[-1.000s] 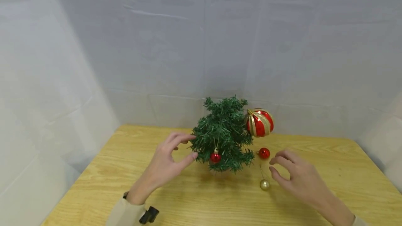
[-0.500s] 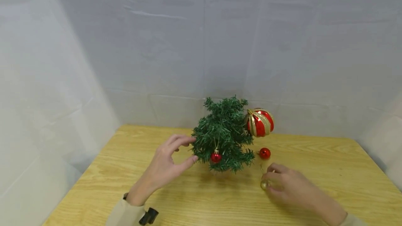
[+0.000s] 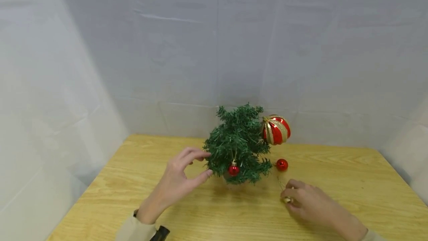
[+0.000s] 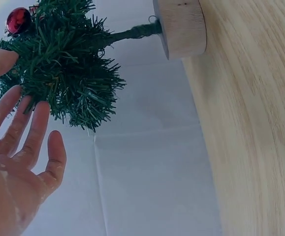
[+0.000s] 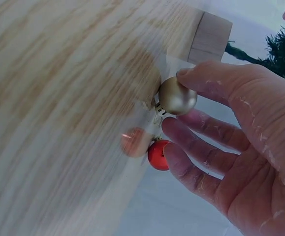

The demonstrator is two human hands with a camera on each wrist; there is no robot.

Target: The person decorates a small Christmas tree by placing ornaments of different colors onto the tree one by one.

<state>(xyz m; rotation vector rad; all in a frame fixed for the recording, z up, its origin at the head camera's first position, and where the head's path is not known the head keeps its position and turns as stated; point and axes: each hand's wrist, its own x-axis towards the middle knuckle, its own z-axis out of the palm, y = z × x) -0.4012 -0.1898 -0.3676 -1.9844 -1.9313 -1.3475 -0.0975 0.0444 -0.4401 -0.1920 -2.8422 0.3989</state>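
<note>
so my right hand pinches the gold ball off the table, at five o'clock from the tree, which my relaxed left hand steadies with loose fingertips

One small tree stands on one wooden table. There are four baubles: two small red ones, one hung on the tree and one on the table, one small gold one, and one large red-and-gold striped one. Two hands show, left and right.
</note>
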